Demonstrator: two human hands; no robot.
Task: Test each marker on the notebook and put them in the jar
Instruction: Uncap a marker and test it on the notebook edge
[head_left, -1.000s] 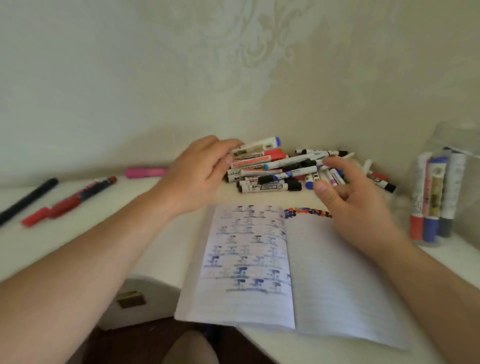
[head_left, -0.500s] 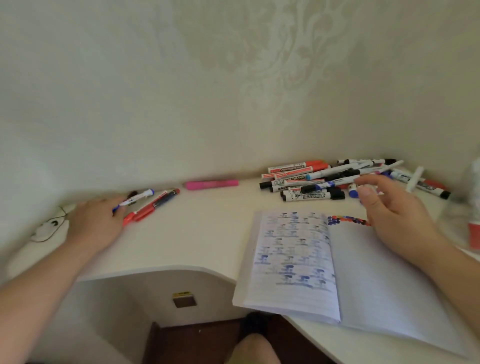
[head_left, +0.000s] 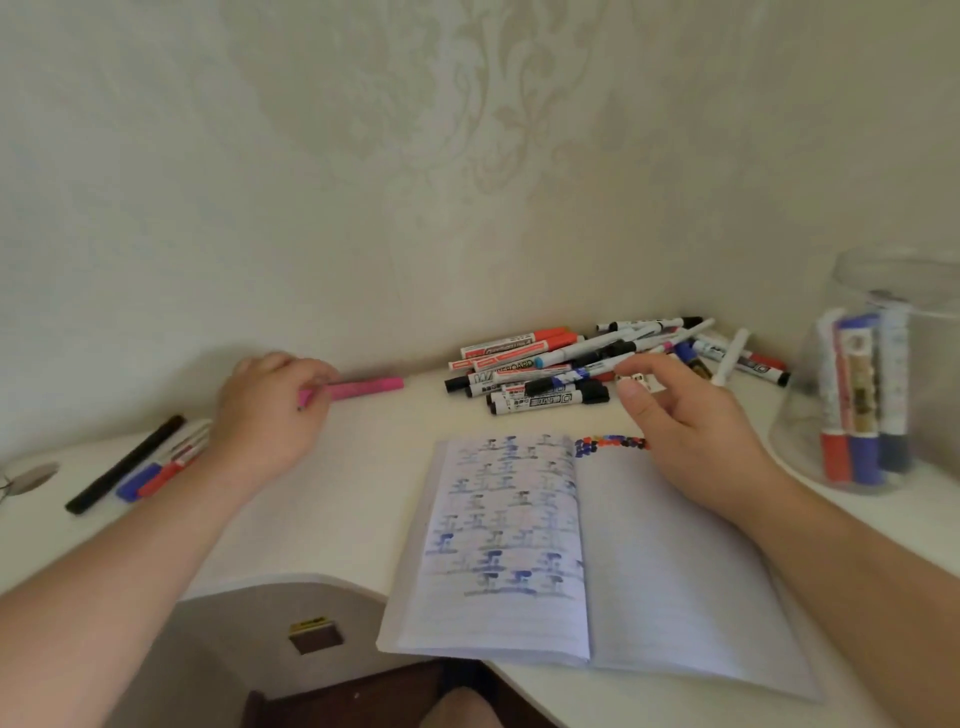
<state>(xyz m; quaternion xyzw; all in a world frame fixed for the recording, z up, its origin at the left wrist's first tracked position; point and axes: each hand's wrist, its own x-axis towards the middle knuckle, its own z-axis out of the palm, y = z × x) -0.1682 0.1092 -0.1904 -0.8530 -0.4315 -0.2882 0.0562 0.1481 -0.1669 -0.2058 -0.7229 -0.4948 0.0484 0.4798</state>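
Note:
My left hand (head_left: 270, 415) grips the left end of a pink marker (head_left: 366, 387) that lies on the white desk near the wall. An open lined notebook (head_left: 670, 582) lies in front of me, with blue test marks on its left page and a row of coloured dots at the top of the right page. My right hand (head_left: 685, 431) hovers over the notebook's top edge with loosely curled fingers and holds nothing. Just beyond it is a pile of markers (head_left: 545, 364). A clear glass jar (head_left: 795, 415) at the right holds several markers upright.
At the far left lie a black pen (head_left: 122, 465) and a blue-capped and a red-capped marker (head_left: 158, 473) side by side. The desk's curved front edge (head_left: 291, 579) runs below my left forearm. A wallpapered wall stands close behind the desk.
My left hand carried a blue-capped marker from the pile to the far left, left it beside the red one, then moved right onto the pink marker. My right hand stayed over the notebook.

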